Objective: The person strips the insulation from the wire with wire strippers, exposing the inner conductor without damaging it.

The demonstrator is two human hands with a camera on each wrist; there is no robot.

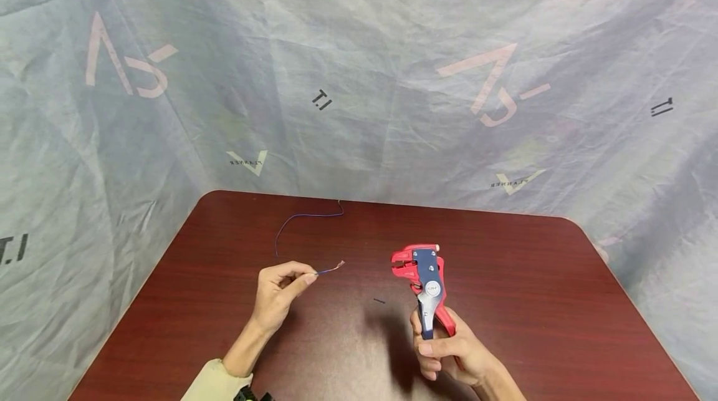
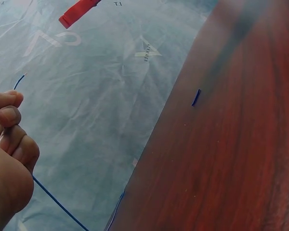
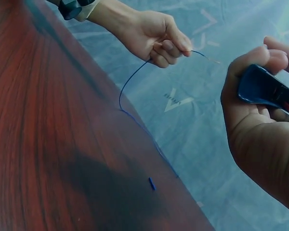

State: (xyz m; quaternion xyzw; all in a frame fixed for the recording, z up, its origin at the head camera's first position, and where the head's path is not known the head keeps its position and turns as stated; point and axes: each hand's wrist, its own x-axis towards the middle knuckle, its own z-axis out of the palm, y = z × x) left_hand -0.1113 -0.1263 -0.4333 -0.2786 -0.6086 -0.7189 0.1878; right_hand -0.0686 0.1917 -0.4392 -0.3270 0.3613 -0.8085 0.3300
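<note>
My left hand (image 1: 276,296) pinches a thin blue wire (image 1: 324,272) between thumb and forefinger. The tip that sticks out to the right is bare, its copper strands (image 1: 339,264) slightly splayed. From the other side of the hand the wire (image 3: 127,113) curves down to the table, as the right wrist view shows. My right hand (image 1: 451,351) grips the handles of a red and blue wire stripper (image 1: 429,273) and holds it upright. The stripper's red jaws point left, parted, with no wire between them. A gap separates tool and wire tip.
A short blue offcut (image 1: 379,300) lies on the dark red wooden table (image 1: 516,289) between the hands. The far stretch of the wire (image 1: 303,215) reaches the back edge of the table. Grey printed cloth (image 1: 364,139) hangs behind and at both sides.
</note>
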